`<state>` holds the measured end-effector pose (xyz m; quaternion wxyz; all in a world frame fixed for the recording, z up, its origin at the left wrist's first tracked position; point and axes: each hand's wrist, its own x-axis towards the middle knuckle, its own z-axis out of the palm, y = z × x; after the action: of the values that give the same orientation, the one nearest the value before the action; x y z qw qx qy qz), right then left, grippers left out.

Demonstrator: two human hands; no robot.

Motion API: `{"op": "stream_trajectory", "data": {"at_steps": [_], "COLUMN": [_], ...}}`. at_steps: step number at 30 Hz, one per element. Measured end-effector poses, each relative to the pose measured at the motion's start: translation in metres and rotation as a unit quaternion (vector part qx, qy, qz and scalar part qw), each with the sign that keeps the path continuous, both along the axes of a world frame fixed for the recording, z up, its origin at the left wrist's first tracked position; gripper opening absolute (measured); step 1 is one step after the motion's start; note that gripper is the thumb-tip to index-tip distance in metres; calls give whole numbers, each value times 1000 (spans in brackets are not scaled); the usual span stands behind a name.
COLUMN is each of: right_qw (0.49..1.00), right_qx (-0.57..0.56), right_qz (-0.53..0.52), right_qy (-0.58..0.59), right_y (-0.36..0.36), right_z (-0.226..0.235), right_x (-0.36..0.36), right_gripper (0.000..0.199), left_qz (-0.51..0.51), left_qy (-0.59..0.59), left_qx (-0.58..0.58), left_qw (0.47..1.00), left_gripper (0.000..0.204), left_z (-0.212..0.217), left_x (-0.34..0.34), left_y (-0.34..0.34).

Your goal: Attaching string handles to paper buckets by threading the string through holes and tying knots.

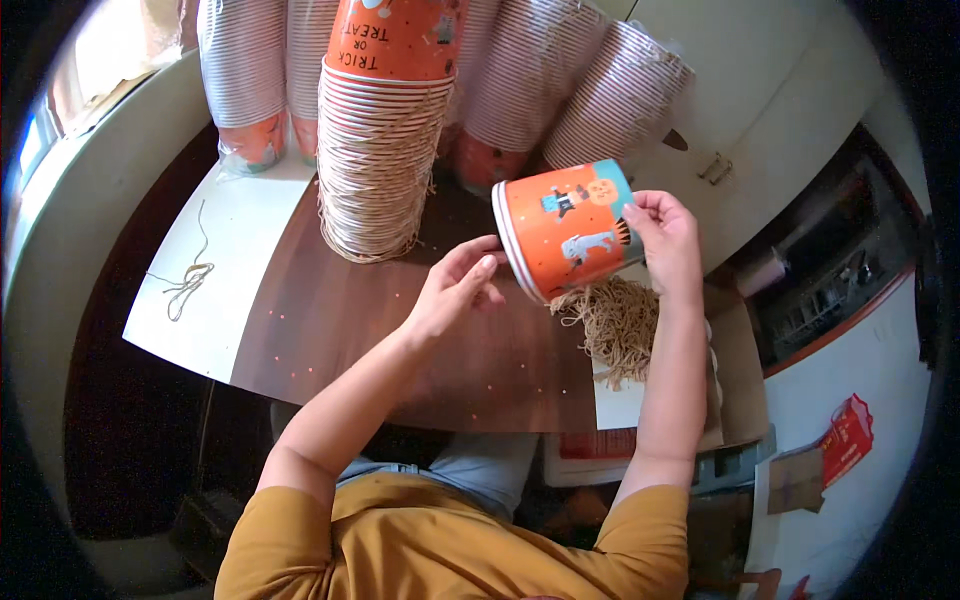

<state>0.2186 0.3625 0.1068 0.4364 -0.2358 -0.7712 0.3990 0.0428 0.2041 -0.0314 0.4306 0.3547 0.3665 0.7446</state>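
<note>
An orange paper bucket point(565, 230) with cartoon figures and a teal patch is tilted on its side above the table. My right hand point(668, 240) grips it near the base end, thumb on the near side. Its white double rim faces left; whether two buckets are nested there I cannot tell. My left hand point(455, 290) is beside the rim, fingers loosely bent and apart, one fingertip reaching the rim's edge. Below the bucket, next to my right forearm, lies a tangled pile of tan string loops point(622, 330).
A tall stack of upside-down buckets point(385, 150) with string at the rims stands at the back. Plastic-wrapped bucket stacks point(240, 70) line the far side. Loose string point(188, 285) lies on a white sheet point(160, 330) at left. A cardboard box point(742, 370) is at right.
</note>
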Motion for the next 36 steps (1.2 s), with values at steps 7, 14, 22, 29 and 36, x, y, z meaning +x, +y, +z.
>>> {"op": "stream_trajectory", "data": {"at_steps": [7,14,22,29,36], "right_qw": [999,999,1000,998,995], "right_qx": [-30,-20,-7,-52,-79], "right_qz": [14,5,-1,23,48], "right_qy": [15,25,18,26,23], "right_y": [-13,-16,-31,-27,-30], "right_z": [-29,-29,-20,-22,-21], "right_x": [-10,-13,-20,-19,-24], "right_gripper": [11,11,11,11,11], "left_qz": [31,29,24,62,102], "left_qy": [34,-2,-47,-16,5], "left_qx": [8,-6,11,-7,-82], "left_qw": [999,1000,999,998,991], "left_gripper": [16,21,17,15,12], "left_z": [-4,12,5,6,5], "left_x": [8,9,5,8,10], "left_y": [-2,-18,-23,-21,-14]}}
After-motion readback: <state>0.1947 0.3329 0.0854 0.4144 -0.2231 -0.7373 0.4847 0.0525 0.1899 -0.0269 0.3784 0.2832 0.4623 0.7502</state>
